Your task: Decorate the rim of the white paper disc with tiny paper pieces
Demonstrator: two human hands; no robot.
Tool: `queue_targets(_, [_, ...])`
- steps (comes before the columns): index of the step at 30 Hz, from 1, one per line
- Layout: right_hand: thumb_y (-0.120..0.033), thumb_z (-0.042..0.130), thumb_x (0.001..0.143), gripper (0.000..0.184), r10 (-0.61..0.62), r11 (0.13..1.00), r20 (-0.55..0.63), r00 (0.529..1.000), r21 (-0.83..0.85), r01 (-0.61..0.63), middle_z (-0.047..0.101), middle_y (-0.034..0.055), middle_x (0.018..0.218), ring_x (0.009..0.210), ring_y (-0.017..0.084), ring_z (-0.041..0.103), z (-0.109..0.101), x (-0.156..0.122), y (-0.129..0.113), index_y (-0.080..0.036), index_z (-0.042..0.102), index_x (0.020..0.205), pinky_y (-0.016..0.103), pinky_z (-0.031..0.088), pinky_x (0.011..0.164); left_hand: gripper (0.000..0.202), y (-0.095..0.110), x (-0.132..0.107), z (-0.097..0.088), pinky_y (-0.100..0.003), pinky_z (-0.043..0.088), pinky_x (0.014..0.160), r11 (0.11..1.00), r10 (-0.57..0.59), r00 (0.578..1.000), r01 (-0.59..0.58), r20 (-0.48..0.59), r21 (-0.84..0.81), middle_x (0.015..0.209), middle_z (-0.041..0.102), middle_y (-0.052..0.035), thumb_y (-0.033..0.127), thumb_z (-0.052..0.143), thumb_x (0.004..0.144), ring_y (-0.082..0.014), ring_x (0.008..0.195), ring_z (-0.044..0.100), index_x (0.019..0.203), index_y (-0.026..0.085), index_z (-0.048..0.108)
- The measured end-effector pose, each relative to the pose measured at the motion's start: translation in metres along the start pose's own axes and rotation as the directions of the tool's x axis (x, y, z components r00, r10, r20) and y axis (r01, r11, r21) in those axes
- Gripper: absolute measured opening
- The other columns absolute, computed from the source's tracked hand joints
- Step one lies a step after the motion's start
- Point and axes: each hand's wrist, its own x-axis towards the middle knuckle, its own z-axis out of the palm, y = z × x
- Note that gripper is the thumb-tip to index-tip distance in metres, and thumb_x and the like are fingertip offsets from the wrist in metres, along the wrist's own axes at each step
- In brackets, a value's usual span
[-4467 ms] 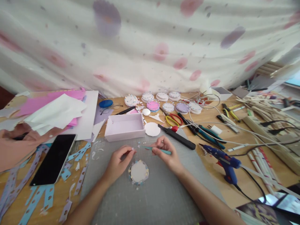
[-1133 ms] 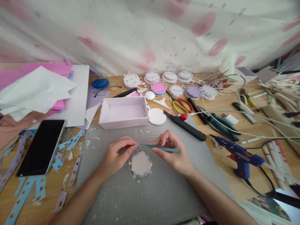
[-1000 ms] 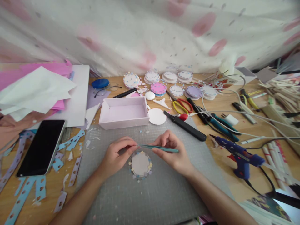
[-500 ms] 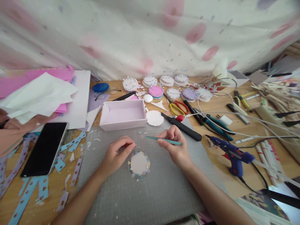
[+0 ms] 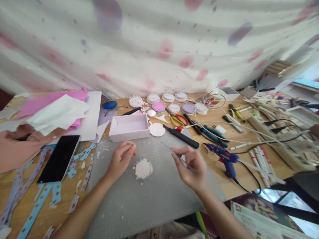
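Observation:
My right hand (image 5: 191, 166) is closed around a pair of slim tweezers (image 5: 167, 146), whose pointed tip reaches left above the grey cutting mat (image 5: 159, 199). My left hand (image 5: 122, 156) has its fingers and thumb pressed together; whatever they may hold is too small to make out. Just right of it, a round white disc (image 5: 143, 169) with small blue and yellow bits around its rim lies flat on the mat, touched by neither hand. A shallow pale pink box (image 5: 129, 127) stands behind the left hand. Beside the box is a plain white disc (image 5: 157, 129).
Several decorated discs (image 5: 158, 107) line the back. Pliers (image 5: 215, 134), a black cutter (image 5: 184, 137) and a blue glue gun (image 5: 224, 156) with cables lie to the right. On the left are a phone (image 5: 59, 159), punched paper strips (image 5: 35, 205) and paper sheets (image 5: 59, 114).
My right hand has moved slightly right and the tweezers have turned, their tip now pointing up and left. The view has shifted. My left hand stays pinched near the disc.

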Motion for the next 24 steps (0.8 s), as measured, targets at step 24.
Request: queue_targets(24, [-0.006, 0.04, 0.091, 0.029, -0.417, 0.785, 0.317, 0.852, -0.346, 0.514, 0.07, 0.0124, 0.106, 0.079, 0.019, 0.06, 0.056, -0.033, -0.037, -0.02, 0.054, 0.07, 0.031, 0.05, 0.065, 0.029, 0.064, -0.048, 0.025, -0.029, 0.049, 0.077, 0.746, -0.475, 0.878, 0.433, 0.052, -0.505, 0.074, 0.07, -0.0045, 0.044, 0.064, 0.079, -0.0189, 0.077, 0.061, 0.075, 0.016, 0.071])
